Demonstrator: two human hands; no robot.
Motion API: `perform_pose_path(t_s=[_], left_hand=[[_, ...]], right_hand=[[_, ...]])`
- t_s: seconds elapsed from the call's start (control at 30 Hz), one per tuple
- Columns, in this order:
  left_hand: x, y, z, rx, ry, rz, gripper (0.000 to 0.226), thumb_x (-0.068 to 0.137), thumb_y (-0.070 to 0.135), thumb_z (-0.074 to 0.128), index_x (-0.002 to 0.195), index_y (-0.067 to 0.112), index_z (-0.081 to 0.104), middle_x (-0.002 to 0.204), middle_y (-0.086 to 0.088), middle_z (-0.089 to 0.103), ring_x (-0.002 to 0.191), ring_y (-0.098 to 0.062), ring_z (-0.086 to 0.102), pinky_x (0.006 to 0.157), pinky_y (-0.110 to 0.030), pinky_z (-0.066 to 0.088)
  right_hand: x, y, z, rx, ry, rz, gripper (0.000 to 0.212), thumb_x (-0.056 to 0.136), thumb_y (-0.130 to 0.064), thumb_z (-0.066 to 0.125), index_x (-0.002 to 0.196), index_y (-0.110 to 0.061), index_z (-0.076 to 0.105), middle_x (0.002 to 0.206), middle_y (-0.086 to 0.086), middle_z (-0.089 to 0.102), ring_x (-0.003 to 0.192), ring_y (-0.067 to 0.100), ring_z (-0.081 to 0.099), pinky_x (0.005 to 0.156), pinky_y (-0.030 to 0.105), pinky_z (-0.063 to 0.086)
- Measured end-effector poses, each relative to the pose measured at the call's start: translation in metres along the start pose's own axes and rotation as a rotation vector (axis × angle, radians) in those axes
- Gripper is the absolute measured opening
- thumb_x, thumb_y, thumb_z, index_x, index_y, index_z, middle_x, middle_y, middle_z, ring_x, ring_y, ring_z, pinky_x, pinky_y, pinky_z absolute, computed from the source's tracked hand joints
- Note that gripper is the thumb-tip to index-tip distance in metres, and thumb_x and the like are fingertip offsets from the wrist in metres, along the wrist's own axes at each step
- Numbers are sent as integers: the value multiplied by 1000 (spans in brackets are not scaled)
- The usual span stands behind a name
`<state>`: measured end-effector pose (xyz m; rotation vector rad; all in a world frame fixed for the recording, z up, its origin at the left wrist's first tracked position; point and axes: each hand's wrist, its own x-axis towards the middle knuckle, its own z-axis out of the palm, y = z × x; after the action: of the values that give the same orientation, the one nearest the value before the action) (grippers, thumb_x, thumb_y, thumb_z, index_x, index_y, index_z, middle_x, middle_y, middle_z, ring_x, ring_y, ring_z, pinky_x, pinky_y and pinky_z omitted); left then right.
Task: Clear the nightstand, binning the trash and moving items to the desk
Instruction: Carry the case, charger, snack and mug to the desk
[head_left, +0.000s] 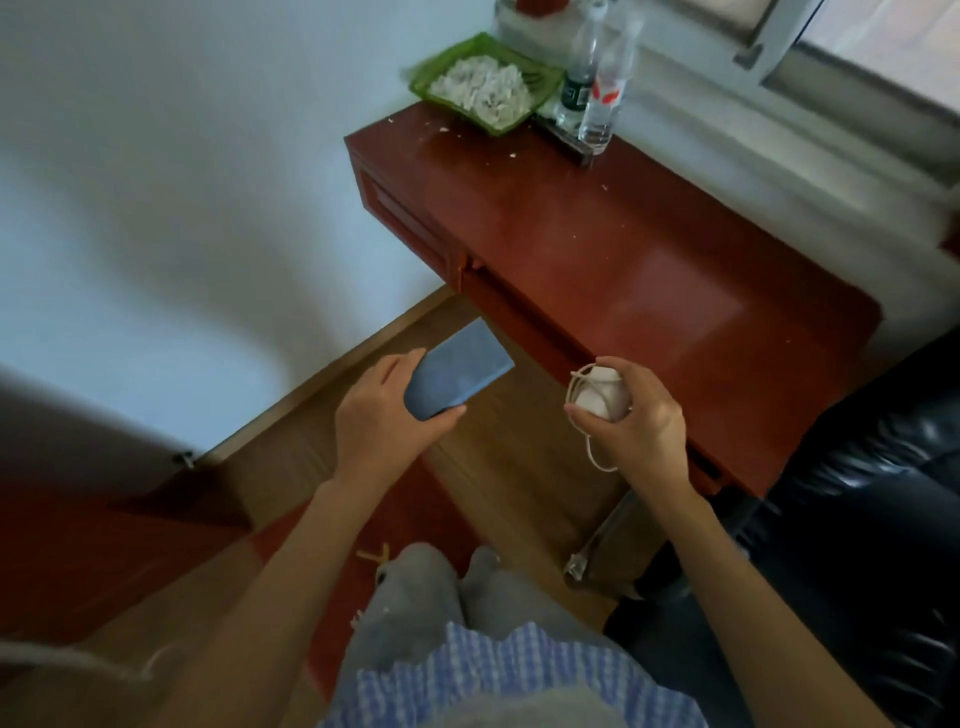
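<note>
My left hand (384, 415) grips a blue phone (452, 371) by its lower end, held over the wooden floor. My right hand (641, 415) holds a white charger (602, 392) with its white cable coiled around it; a loop of cable hangs below the hand. Both hands hover just in front of the red-brown desk (623, 260). On the desk's far end sit a green tray (431, 75) of white shells and two clear plastic bottles (605, 88).
A black leather chair (883, 493) stands at the right, close to the desk. White crumbs are scattered on the desktop near the tray. A window sill runs behind the desk. Dark red furniture (104, 545) is at lower left.
</note>
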<state>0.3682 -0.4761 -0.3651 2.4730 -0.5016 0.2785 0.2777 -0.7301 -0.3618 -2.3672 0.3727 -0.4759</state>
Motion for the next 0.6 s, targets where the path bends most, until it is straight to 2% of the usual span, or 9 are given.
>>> perform_pose_path(t_s=[0.1, 0.5, 0.6], left_hand=[[43, -1, 13, -33, -52, 55, 71, 67, 53, 75, 123, 13, 58, 111, -4, 65, 92, -20, 64, 71, -29, 52], [235, -16, 82, -131, -219, 420, 71, 60, 48, 83, 116, 9, 63, 105, -5, 68, 88, -19, 67, 71, -21, 45], [266, -11, 101, -156, -289, 499, 72, 61, 49, 82, 118, 9, 62, 108, -5, 68, 91, -19, 66, 72, -24, 49]], right_hand=[[29, 2, 4, -23, 49, 26, 53, 69, -36, 79, 116, -22, 60, 110, -3, 63, 98, 13, 60, 79, 39, 55], [117, 4, 39, -171, 320, 322, 55, 66, -33, 82, 115, -23, 60, 109, -2, 64, 96, 17, 60, 75, 40, 56], [127, 4, 43, -186, 362, 398, 55, 66, -36, 80, 116, -24, 59, 110, -3, 63, 97, 15, 60, 75, 38, 56]])
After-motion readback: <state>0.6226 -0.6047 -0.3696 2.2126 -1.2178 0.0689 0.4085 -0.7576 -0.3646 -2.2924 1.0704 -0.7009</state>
